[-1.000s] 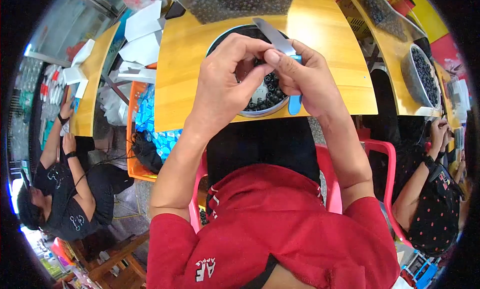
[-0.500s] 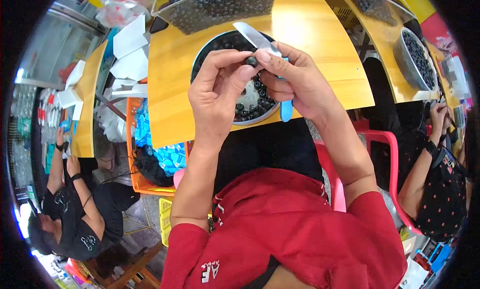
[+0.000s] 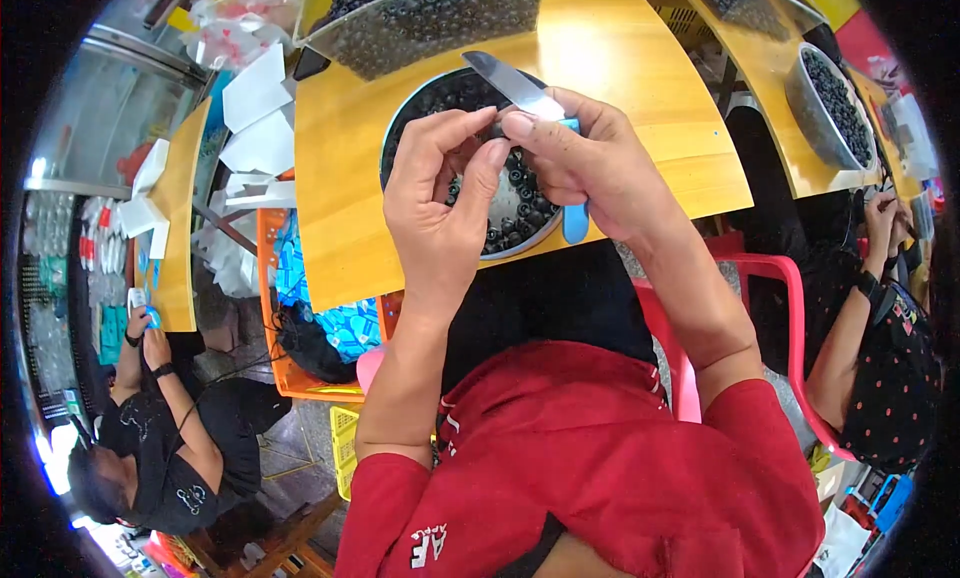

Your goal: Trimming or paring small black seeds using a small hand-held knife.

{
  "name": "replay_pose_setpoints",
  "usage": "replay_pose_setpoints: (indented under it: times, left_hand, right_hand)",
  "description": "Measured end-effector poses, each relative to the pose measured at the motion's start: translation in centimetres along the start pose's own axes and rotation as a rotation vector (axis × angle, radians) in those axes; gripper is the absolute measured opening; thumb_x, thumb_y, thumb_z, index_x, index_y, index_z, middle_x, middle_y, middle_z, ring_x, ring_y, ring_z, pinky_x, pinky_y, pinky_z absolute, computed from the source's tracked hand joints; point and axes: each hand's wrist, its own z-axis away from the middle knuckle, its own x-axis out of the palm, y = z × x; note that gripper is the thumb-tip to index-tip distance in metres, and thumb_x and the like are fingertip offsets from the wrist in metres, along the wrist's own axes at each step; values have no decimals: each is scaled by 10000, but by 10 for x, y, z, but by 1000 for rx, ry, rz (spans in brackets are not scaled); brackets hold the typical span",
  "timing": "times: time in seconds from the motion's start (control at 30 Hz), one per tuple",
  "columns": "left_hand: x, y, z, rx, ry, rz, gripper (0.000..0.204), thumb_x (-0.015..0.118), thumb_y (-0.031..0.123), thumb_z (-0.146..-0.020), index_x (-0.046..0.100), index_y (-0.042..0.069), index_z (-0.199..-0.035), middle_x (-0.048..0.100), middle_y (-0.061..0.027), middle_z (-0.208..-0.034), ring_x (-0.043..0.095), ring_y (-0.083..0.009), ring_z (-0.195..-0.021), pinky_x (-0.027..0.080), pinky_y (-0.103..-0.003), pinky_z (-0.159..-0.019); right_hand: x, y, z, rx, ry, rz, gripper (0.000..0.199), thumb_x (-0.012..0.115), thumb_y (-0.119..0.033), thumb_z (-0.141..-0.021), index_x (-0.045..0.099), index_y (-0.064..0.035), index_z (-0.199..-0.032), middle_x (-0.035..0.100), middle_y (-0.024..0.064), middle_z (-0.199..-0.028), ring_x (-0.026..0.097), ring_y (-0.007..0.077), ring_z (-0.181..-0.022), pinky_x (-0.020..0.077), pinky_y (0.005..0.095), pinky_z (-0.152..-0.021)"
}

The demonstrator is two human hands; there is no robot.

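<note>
My right hand (image 3: 590,168) grips a small knife (image 3: 512,83) with a blue handle, its grey blade pointing up and left. My left hand (image 3: 440,213) meets it over a round metal bowl (image 3: 395,143) of small dark round pieces. Between the left thumb and forefinger and the right thumb sits one small dark piece (image 3: 496,128), right against the blade's base. Both hands hover above the bowl, which rests on a yellow table (image 3: 340,208).
A clear tray (image 3: 430,18) of the same dark pieces lies behind the bowl. Another full bowl (image 3: 830,103) stands on the right table. An orange crate (image 3: 285,308) with blue items sits at my left. One person sits at left (image 3: 165,448), another at right (image 3: 880,358).
The view has shifted slightly, so the bowl and hands sit a little lower and left. My hands keep the same grip on knife and dark piece.
</note>
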Motion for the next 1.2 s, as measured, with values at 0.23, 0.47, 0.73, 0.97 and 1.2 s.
replay_pose_setpoints:
  times: [0.23, 0.47, 0.73, 0.97, 1.2]
  left_hand:
    - [0, -1, 1, -3, 46, 27, 217, 635, 10, -845, 644, 8, -1062, 552, -45, -1015, 542, -76, -829, 433, -182, -701]
    - [3, -5, 3, -138, 66, 304, 188, 630, 43, -859, 636, -4, -1041, 559, -48, -1023, 542, -82, -822, 442, -201, -673]
    - [5, -4, 6, -63, 104, 220, 180, 625, 23, -860, 617, -9, -1037, 538, -46, -1022, 518, -76, -805, 425, -196, -681]
    - [0, 10, 6, -57, 26, -8, 215, 623, -20, -844, 607, -19, -1058, 513, -31, -959, 505, -81, -802, 409, -181, -705]
    - [-1, 13, 7, -50, 52, -42, 224, 637, -4, -838, 647, -8, -1062, 559, -38, -947, 530, -80, -753, 441, -192, -664]
  right_hand:
    - [-4, -1, -1, 29, -42, -90, 157, 630, -157, -887, 636, -39, -990, 474, -73, -610, 317, -9, -450, 226, 165, -402]
    - [3, -7, 3, 39, -53, -115, 152, 637, -166, -881, 650, -45, -972, 444, -84, -581, 306, -10, -439, 220, 165, -395]
    - [6, -6, 6, -21, -18, -7, 176, 666, -204, -863, 644, -45, -935, 459, -78, -584, 316, -8, -444, 208, 173, -398]
    - [10, -9, 7, -38, 38, 128, 194, 700, -217, -837, 644, -70, -950, 463, -81, -594, 319, -12, -463, 198, 175, -408]
    - [2, -7, 4, 54, -87, -72, 140, 675, -205, -859, 633, -82, -912, 421, -84, -561, 298, -2, -442, 191, 181, -398]
